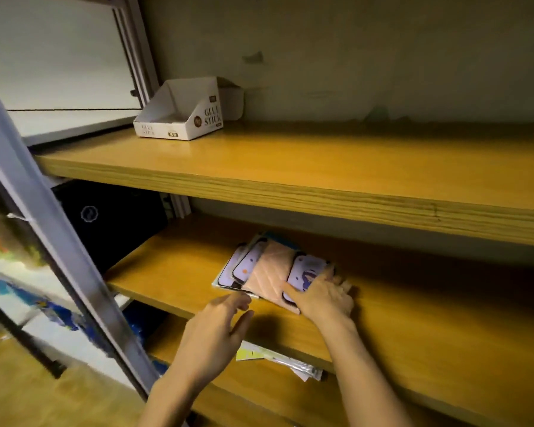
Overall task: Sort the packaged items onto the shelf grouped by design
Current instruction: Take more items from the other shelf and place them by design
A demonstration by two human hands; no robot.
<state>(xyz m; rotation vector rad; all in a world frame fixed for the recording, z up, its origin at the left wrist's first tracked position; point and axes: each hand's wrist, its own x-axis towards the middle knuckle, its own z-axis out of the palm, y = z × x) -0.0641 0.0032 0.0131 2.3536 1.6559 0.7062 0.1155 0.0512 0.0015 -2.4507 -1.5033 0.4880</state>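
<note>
Wooden middle shelf (173, 282): fanned phone-case packets (272, 269) are pinned by right hand (322, 295), fingers flat; left hand (219, 328) hovers open, empty, seemingly for regrouping.

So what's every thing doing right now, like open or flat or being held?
Glue stick box: open on top, upright on the upper shelf.
Pink packet: lying flat, overlapping the others.
Purple packet: flat, right hand resting on it.
Left hand: open, fingers touching the pile's edge.
Packets below: lying loose on the lower shelf.
</note>
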